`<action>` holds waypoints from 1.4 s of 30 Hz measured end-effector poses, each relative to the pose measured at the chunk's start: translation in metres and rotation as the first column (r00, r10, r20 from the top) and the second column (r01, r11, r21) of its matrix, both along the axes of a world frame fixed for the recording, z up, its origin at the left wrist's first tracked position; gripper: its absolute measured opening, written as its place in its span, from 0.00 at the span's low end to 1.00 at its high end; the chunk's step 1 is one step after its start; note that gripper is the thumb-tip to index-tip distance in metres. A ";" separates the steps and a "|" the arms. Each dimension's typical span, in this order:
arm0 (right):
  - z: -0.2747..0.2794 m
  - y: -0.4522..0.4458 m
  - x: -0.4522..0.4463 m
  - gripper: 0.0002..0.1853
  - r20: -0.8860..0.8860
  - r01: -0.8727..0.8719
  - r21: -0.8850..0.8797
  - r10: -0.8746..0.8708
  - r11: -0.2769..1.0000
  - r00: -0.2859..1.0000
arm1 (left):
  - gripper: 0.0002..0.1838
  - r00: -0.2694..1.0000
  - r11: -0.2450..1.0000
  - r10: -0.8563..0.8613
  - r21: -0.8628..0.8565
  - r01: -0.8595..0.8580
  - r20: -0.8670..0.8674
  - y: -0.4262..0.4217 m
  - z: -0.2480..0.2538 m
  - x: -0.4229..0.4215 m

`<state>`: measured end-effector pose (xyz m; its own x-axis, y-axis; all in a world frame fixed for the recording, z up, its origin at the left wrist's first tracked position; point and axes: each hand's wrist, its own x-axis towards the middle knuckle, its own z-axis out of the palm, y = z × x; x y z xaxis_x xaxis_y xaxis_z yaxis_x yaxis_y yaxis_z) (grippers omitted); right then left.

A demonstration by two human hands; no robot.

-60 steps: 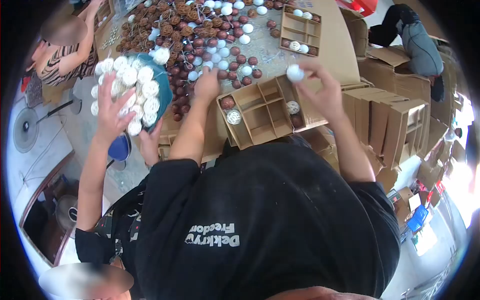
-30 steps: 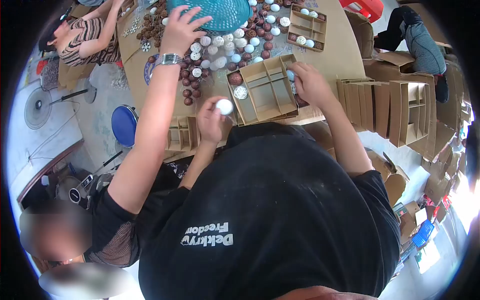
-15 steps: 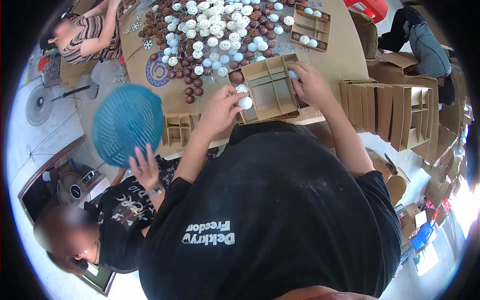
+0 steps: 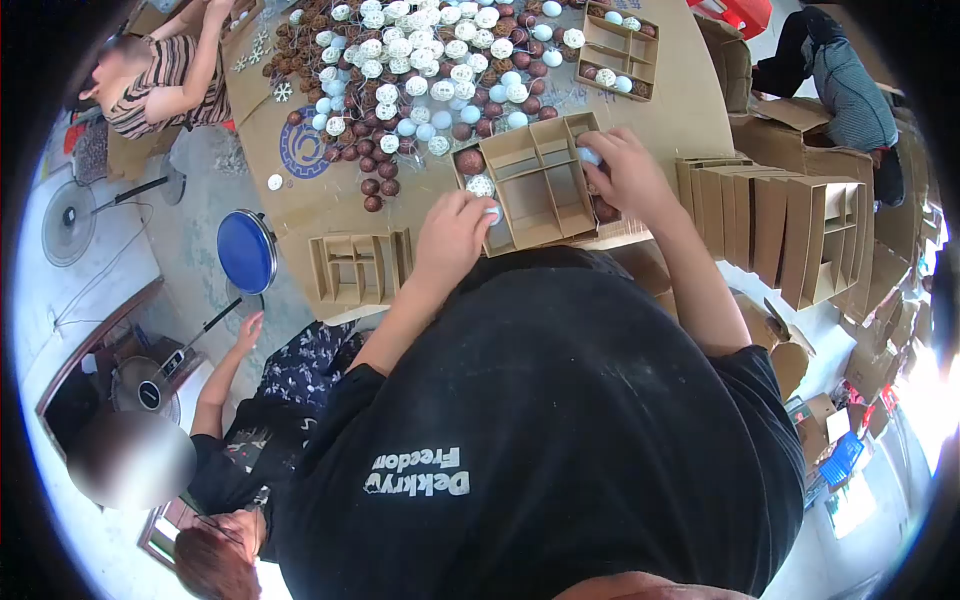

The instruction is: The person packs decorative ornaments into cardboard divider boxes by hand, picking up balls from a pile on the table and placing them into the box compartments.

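Observation:
In front of my body lies a divided cardboard box (image 4: 527,191). My left hand (image 4: 450,237) is at its left edge, fingers pinched on a white ball (image 4: 494,215) in the left side compartment. Just above that ball in the same compartment sit a white woven ball (image 4: 480,187) and a brown ball (image 4: 468,161). My right hand (image 4: 632,178) curls over the box's right edge, its fingers closed on a pale blue ball (image 4: 590,156). Below those fingers a brown ball (image 4: 605,210) rests in the right side compartment.
A heap of white, blue and brown balls (image 4: 420,60) covers the far table. Another partly filled box (image 4: 618,50) lies at far right, a divided box (image 4: 360,270) at left. Folded cardboard dividers (image 4: 750,215) stand right. Co-workers are around; a blue stool (image 4: 247,252) stands left.
My left hand has lowered the white ball further into the compartment. The blue-green basket a co-worker held at left is out of view, and the stool now shows. My right hand stays nearly still.

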<state>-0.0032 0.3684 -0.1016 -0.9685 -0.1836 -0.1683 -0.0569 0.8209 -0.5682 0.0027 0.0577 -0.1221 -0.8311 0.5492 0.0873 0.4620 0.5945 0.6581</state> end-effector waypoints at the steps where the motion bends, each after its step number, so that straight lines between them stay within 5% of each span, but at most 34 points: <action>1: -0.002 0.003 -0.003 0.16 -0.100 -0.048 0.003 0.048 0.999 0.994 | 0.12 1.000 1.000 0.007 0.026 -0.008 0.024 0.000 -0.003 0.003; 5: 0.017 0.019 -0.024 0.13 -0.346 -0.049 -0.118 0.005 0.992 0.938 | 0.13 0.974 0.986 0.043 0.148 -0.077 0.221 0.000 0.023 -0.001; 6: 0.025 0.026 -0.039 0.13 -0.196 0.030 -0.236 -0.078 0.971 0.978 | 0.14 0.974 0.970 0.118 0.189 -0.155 0.192 -0.007 0.023 -0.005; 8: 0.011 0.035 -0.077 0.14 -0.275 0.047 -0.166 -0.092 0.985 0.957 | 0.14 0.977 0.959 0.197 0.194 -0.209 0.077 -0.021 0.023 -0.019; 10: -0.024 0.028 -0.122 0.18 0.001 0.028 -0.224 -0.028 0.974 1.000 | 0.13 0.961 0.947 0.244 0.181 -0.265 0.131 -0.030 0.017 -0.032; 12: -0.066 0.011 -0.163 0.20 0.195 -0.149 -0.130 0.173 0.980 0.965 | 0.12 0.948 0.937 0.280 0.173 -0.304 0.150 -0.031 0.016 -0.047; 15: -0.143 -0.016 -0.192 0.26 0.162 -0.365 -0.216 0.402 0.905 0.901 | 0.12 0.960 0.946 0.254 0.176 -0.271 0.116 -0.016 0.028 -0.061; 17: -0.165 -0.030 -0.200 0.25 0.372 -0.565 0.144 0.484 0.813 0.792 | 0.12 0.964 0.950 0.253 0.166 -0.264 0.083 -0.009 0.034 -0.069; 19: -0.174 -0.028 -0.196 0.22 0.198 -0.599 0.160 0.568 0.785 0.798 | 0.12 0.970 0.956 0.240 0.162 -0.244 0.041 -0.008 0.035 -0.078; 23: -0.164 -0.013 -0.178 0.12 0.111 -0.479 0.142 0.467 0.866 0.877 | 0.12 0.928 0.929 0.331 0.114 -0.353 0.170 -0.013 0.018 -0.089; 25: -0.182 0.003 -0.170 0.11 0.110 -0.506 0.128 0.494 0.853 0.862 | 0.12 0.891 0.921 0.385 -0.040 -0.388 0.239 -0.016 -0.008 -0.105; 29: -0.174 0.020 -0.140 0.16 0.185 -0.423 0.154 0.394 0.893 0.900 | 0.25 0.937 0.899 0.305 -0.273 -0.342 -0.171 -0.011 -0.075 -0.161; 31: -0.167 0.017 -0.130 0.17 0.197 -0.259 0.099 0.237 0.961 0.952 | 0.27 0.932 0.877 0.328 -0.316 -0.362 -0.156 0.000 -0.084 -0.186; 33: -0.190 0.018 -0.128 0.19 0.150 -0.233 0.063 0.222 0.970 0.963 | 0.27 0.959 0.821 0.277 -0.504 -0.268 -0.058 0.000 -0.099 -0.203; 37: -0.215 0.013 -0.113 0.14 0.165 -0.196 0.038 0.187 0.980 0.968 | 0.24 0.978 0.779 0.181 -0.621 -0.081 0.100 0.002 -0.111 -0.200; 41: -0.216 0.022 -0.102 0.09 0.068 -0.089 -0.163 0.101 0.983 0.993 | 0.23 0.943 0.883 0.330 -0.367 -0.292 0.044 -0.001 -0.098 -0.164; 42: -0.204 0.020 -0.101 0.10 0.266 0.127 -0.328 -0.037 0.936 0.963 | 0.25 0.952 0.908 0.300 -0.288 -0.305 -0.061 -0.009 -0.104 -0.158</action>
<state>-0.1046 0.3885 -0.3058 -0.9165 -0.1946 -0.3494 0.1835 0.5716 -0.7997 -0.1554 0.0490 -0.2266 -0.9613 0.2746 -0.0238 0.2382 0.8710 0.4296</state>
